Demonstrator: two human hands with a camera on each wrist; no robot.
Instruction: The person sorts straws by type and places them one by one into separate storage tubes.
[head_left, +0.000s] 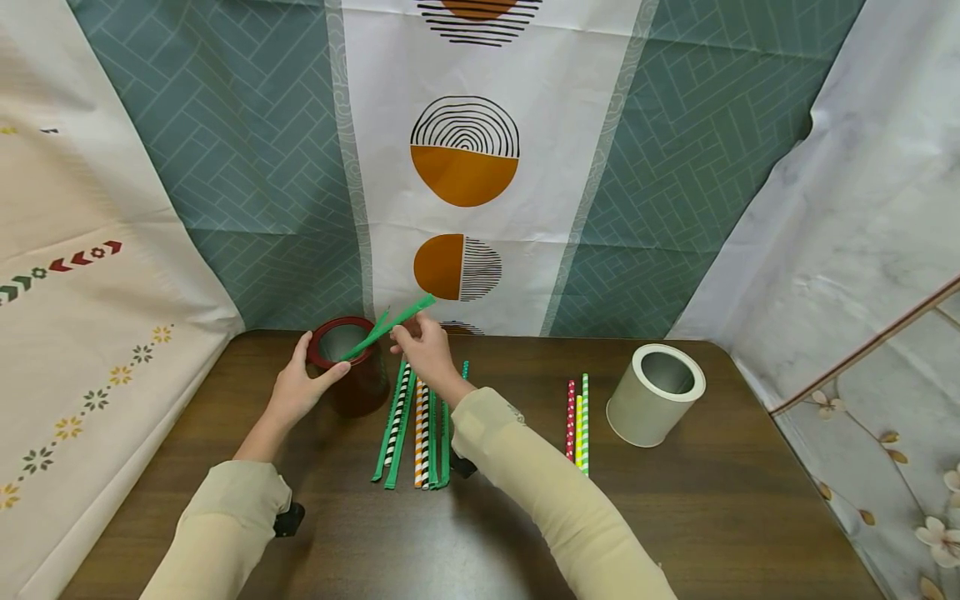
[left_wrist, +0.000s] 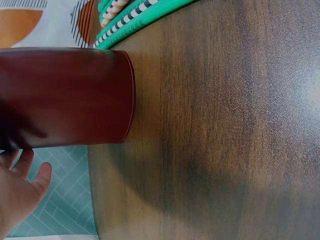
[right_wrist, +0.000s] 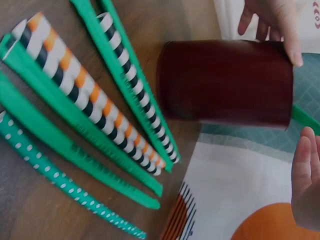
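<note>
At the left back of the table stands a dark red canister (head_left: 358, 392) with an open top. My left hand (head_left: 296, 392) grips it at the rim, with the thumb on the near side; in the left wrist view its fingers reach the canister's wall (left_wrist: 75, 100). A green wrapped straw (head_left: 408, 313) slants into the opening, and my right hand (head_left: 429, 350) pinches it near its upper end. A second green straw (head_left: 381, 320) sticks out of the canister beside it. Below the right hand lies a group of straws: green wrapped ones (head_left: 397, 442), black-and-white striped straws (right_wrist: 132, 80) and orange-and-white striped straws (right_wrist: 92, 92).
A teal dotted straw (right_wrist: 65, 185) lies at that group's right side. Farther right are a red dotted straw (head_left: 571, 421), a yellow straw (head_left: 579, 429) and a light green striped straw (head_left: 586, 417). A cream canister (head_left: 637, 408) stands at the right. Patterned cloth (head_left: 465, 225) hangs behind the table.
</note>
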